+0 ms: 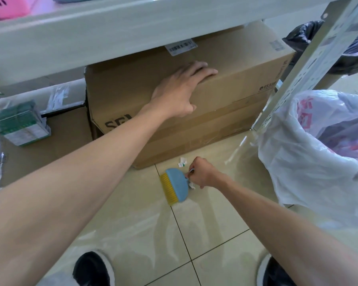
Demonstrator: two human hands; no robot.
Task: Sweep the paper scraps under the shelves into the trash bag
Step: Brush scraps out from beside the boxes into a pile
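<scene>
Tiled floor (pixel 215 219): one brush (pixel 176 183), one trash bag (pixel 310 166), paper scraps (pixel 182 162), two spots.

Bright, even light on my feed, with wide-angle bending.
The glossy floor (pixel 215 234) throws back pale, streaky glare across its middle. I see only soft shadow under the shelf (pixel 112 34), beside the cardboard box (pixel 225 89). The trash bag (pixel 308 162) is almost washed out. Straight lines bow toward the corners, and the top edge looks smeared and hazy.
</scene>
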